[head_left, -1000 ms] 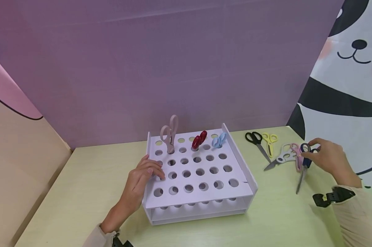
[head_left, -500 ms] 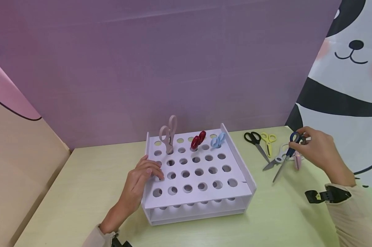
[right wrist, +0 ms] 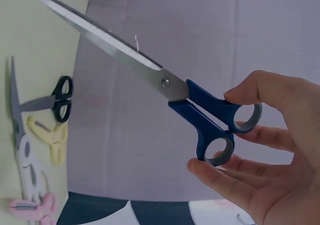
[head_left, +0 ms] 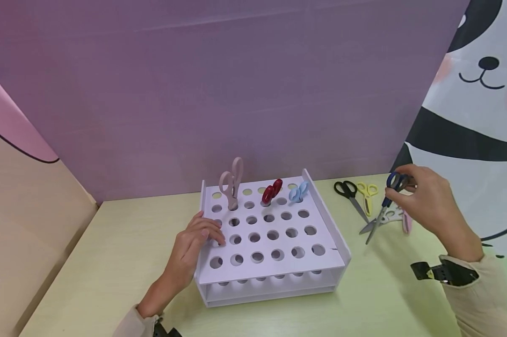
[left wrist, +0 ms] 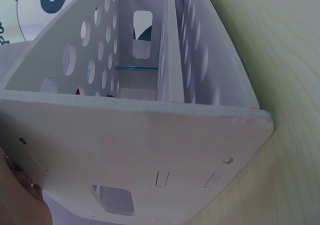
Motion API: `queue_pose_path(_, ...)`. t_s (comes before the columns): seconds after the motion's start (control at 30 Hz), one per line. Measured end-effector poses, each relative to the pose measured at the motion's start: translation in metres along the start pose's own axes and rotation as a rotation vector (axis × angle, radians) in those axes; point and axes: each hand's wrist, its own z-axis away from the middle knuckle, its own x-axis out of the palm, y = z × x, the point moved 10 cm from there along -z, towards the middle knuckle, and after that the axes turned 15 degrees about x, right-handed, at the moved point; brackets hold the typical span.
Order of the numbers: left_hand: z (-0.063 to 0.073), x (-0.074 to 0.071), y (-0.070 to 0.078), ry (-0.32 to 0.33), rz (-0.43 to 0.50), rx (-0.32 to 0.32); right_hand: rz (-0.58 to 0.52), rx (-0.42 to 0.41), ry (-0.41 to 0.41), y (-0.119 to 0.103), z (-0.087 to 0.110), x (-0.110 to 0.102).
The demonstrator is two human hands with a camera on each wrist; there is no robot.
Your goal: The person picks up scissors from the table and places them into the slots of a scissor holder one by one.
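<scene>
My right hand (head_left: 426, 196) pinches the blue-handled scissors (right wrist: 197, 112) by their finger loops, thumb on one handle and fingers at the other. Their blades point down and left in the head view, above the white-handled scissors (head_left: 390, 215) on the table. My left hand (head_left: 194, 248) rests over the left side of a white perforated rack (head_left: 266, 264), its relaxed fingers touching the top panel. Upright in the rack's holes stand pale pink scissors (head_left: 231, 187), red-handled scissors (head_left: 272, 192) and light blue scissors (head_left: 298, 192). The left wrist view shows the rack's side wall (left wrist: 130, 145) close up.
Black-handled scissors (head_left: 347, 189) and yellow scissors (head_left: 367, 194) lie right of the rack on the pale table (head_left: 375, 299). Pink scissors (head_left: 407, 223) lie beside the white-handled pair. A purple backdrop (head_left: 253, 93) closes off the back, and a panda-print sheet (head_left: 468, 126) hangs at the right.
My right hand has moved left and away from me, lifting the blue-handled scissors up from beside the pink pair. My left hand and the rack hold their position.
</scene>
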Motion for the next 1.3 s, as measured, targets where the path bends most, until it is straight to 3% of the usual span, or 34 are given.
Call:
queue_pose_path(0.63, 0.0, 0.001, -0.001, -0.006, 0.0, -0.008, -0.115, -0.164, 0.135, -0.058, 0.029, -0.028)
queue_pose_path(0.9, 0.0, 0.0, 0.0, -0.004, -0.001, -0.007, -0.151, -0.26, 0.26, -0.082, 0.043, -0.048)
queue_pose_path(1.3, 0.0, 0.0, 0.0, -0.008, -0.007, -0.021, -0.242, -0.328, 0.384, -0.11, 0.067, -0.072)
